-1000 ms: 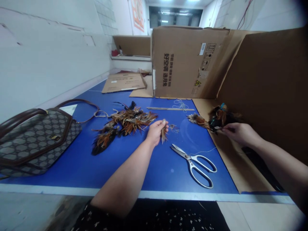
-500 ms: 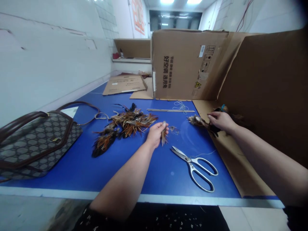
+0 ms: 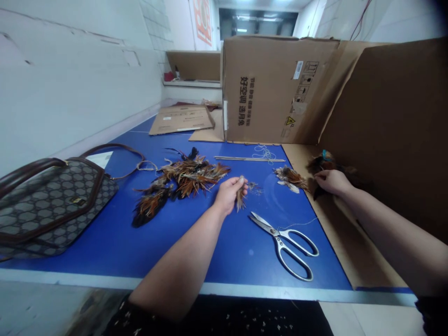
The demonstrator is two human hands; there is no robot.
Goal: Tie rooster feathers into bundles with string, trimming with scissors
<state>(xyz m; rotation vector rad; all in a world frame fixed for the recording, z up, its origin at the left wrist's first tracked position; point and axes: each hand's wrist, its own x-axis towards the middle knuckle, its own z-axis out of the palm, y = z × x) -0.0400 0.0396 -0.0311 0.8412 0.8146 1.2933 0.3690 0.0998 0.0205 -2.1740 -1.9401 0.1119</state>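
Note:
My left hand (image 3: pixel 229 195) is closed around the upper end of a small bunch of brown feathers (image 3: pixel 240 200), whose tips hang down over the blue table. My right hand (image 3: pixel 334 182) is pinched at the cardboard on the right, beside dark feathers (image 3: pixel 318 192); what its fingertips hold, if anything, is hidden. A feather bundle with a blue tie (image 3: pixel 325 155) lies just behind that hand. To its left is a small pile of brown and white feathers (image 3: pixel 290 179). Silver scissors (image 3: pixel 276 233) lie partly spread below the hands.
A large heap of brown and black feathers (image 3: pixel 185 176) lies left of centre. Behind it are thin sticks (image 3: pixel 245 159) and loose string (image 3: pixel 264 154). A patterned handbag (image 3: pixel 56 205) stands at left. Cardboard walls (image 3: pixel 269 93) close off the back and right.
My right hand has shifted right, away from the small feather pile, where a white feather now shows. My left hand stays in place, still holding its bunch. The view has tilted slightly.

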